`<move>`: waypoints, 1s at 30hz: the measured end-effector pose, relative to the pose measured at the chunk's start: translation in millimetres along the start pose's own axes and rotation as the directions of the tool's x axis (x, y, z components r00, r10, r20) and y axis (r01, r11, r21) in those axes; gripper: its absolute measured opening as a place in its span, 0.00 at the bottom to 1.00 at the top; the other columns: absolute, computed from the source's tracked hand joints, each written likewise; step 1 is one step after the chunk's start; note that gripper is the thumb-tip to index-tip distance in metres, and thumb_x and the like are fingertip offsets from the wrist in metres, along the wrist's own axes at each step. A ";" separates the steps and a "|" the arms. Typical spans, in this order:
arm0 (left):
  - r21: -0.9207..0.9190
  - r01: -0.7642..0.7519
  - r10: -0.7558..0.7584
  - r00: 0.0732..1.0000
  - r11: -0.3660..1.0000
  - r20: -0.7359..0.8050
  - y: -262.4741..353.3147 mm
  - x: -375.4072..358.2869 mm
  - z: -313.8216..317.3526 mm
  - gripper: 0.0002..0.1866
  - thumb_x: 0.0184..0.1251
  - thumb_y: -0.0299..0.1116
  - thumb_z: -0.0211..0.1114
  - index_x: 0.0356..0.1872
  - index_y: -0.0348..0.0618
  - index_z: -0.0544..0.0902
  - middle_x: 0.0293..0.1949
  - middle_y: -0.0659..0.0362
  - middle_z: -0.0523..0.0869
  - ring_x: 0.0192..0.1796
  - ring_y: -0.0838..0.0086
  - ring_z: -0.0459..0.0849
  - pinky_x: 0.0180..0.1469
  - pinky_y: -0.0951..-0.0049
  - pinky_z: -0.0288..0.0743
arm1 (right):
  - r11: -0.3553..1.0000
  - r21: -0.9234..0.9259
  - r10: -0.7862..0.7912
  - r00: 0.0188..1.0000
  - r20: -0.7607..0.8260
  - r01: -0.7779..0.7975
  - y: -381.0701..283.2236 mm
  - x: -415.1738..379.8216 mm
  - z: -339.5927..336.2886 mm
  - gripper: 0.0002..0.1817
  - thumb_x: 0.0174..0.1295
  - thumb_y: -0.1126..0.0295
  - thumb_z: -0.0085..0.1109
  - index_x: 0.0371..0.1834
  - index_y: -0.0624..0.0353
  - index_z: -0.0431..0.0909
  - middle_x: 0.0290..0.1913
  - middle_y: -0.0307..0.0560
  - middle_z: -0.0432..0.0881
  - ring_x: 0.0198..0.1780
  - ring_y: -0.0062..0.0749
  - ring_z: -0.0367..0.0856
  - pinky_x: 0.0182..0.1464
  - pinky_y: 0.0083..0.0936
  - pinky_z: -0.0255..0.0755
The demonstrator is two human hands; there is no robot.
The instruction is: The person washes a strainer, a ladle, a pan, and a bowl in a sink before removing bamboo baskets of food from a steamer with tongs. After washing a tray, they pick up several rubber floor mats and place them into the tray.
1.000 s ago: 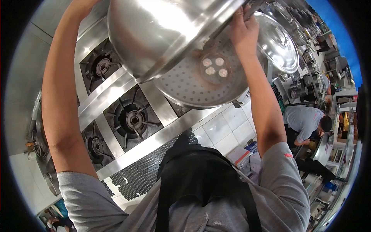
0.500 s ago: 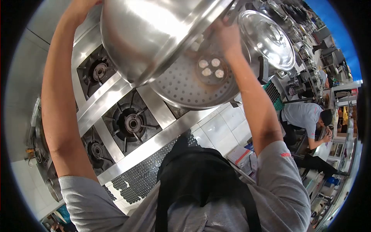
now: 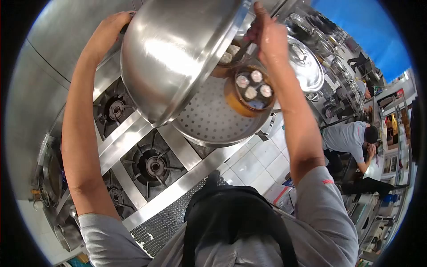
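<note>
Over the stove point(image 3: 151, 164), the left hand point(image 3: 111, 29) grips the far edge of the domed lid point(image 3: 173, 58), tilting it clear of the steamer point(image 3: 209, 120) so the right hand point(image 3: 269, 38), closed on tongs, can reach the basket point(image 3: 249, 93) inside.

Below me I see a steel stove point(image 3: 133, 133) with several black gas burners point(image 3: 153, 165), all bare. Off to my right a second domed lid point(image 3: 307, 64) sits on another pot, with more pots and lids lined up behind it. The floor is white tile point(image 3: 262, 158), with a black perforated mat point(image 3: 164, 213) along the stove's front edge. Further right, a person in a grey shirt point(image 3: 347, 138) bends over a bench.
</note>
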State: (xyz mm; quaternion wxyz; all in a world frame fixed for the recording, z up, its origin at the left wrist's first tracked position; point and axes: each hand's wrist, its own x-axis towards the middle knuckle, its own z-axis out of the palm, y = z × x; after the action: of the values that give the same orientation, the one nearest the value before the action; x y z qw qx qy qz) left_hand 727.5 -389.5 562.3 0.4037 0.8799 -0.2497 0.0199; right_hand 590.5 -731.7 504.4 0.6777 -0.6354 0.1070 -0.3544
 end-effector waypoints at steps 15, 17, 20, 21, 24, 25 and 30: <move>0.376 -0.378 0.417 0.909 0.846 -0.024 89.9 -22.5 141.7 0.22 0.63 0.47 0.65 0.46 0.38 0.90 0.48 0.48 0.88 0.48 0.58 0.88 0.56 0.62 0.78 | 0.999 -0.040 0.016 0.997 0.078 -0.013 -151.9 -205.3 -221.5 0.23 0.74 0.56 0.60 0.22 0.58 0.70 0.15 0.39 0.66 0.17 0.25 0.66 0.26 0.27 0.68; 0.502 -0.340 0.375 0.926 0.796 0.033 113.7 -40.6 174.6 0.21 0.60 0.47 0.67 0.44 0.40 0.91 0.46 0.45 0.87 0.50 0.56 0.87 0.56 0.60 0.79 | 0.993 -0.110 0.037 0.998 0.058 -0.030 -156.7 -226.0 -238.6 0.27 0.78 0.58 0.53 0.17 0.53 0.62 0.15 0.38 0.62 0.18 0.28 0.64 0.26 0.30 0.66; 0.554 -0.430 0.529 0.848 0.712 -0.022 107.1 -59.8 217.8 0.29 0.56 0.54 0.72 0.56 0.50 0.87 0.64 0.44 0.79 0.67 0.49 0.76 0.66 0.50 0.73 | 0.989 -0.148 0.037 0.994 0.106 -0.021 -163.1 -249.6 -257.7 0.27 0.77 0.59 0.56 0.17 0.57 0.66 0.15 0.42 0.67 0.18 0.28 0.67 0.26 0.30 0.68; 0.535 -0.462 0.590 0.802 0.708 -0.088 116.7 -86.3 223.3 0.32 0.54 0.56 0.74 0.59 0.52 0.86 0.68 0.44 0.76 0.70 0.47 0.72 0.68 0.48 0.70 | 0.989 -0.145 0.040 0.990 0.134 -0.020 -165.8 -262.9 -271.5 0.26 0.76 0.59 0.57 0.17 0.58 0.67 0.15 0.42 0.68 0.18 0.28 0.67 0.26 0.30 0.68; 0.201 -0.805 0.806 0.583 0.558 0.100 185.2 -225.3 221.2 0.44 0.44 0.65 0.78 0.64 0.55 0.81 0.76 0.44 0.63 0.77 0.41 0.61 0.76 0.39 0.55 | 0.993 -0.105 0.069 0.983 0.171 -0.052 -177.6 -275.3 -277.5 0.26 0.74 0.57 0.62 0.18 0.59 0.70 0.16 0.41 0.69 0.18 0.26 0.68 0.27 0.29 0.69; 0.191 -0.794 0.753 0.608 0.577 0.251 193.8 -274.4 223.6 0.42 0.41 0.62 0.81 0.63 0.62 0.81 0.78 0.46 0.59 0.80 0.41 0.55 0.76 0.36 0.52 | 0.993 -0.093 0.087 0.977 0.193 -0.070 -180.3 -279.0 -279.4 0.26 0.73 0.57 0.62 0.18 0.59 0.70 0.16 0.41 0.69 0.18 0.26 0.68 0.27 0.29 0.69; 0.287 -0.769 0.720 0.637 0.571 0.275 178.4 -384.7 248.5 0.40 0.37 0.51 0.86 0.59 0.73 0.80 0.78 0.49 0.58 0.81 0.41 0.50 0.77 0.33 0.44 | 0.992 -0.084 0.114 0.924 0.365 -0.089 -190.7 -291.4 -265.1 0.21 0.72 0.55 0.64 0.28 0.60 0.74 0.16 0.36 0.66 0.18 0.22 0.65 0.27 0.28 0.68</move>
State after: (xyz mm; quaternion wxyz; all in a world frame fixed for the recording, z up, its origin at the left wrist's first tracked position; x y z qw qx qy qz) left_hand 268.5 -503.6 428.9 0.1632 0.7517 -0.6132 0.1798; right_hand 155.5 -749.1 549.2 0.6818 -0.7063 0.0223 -0.1893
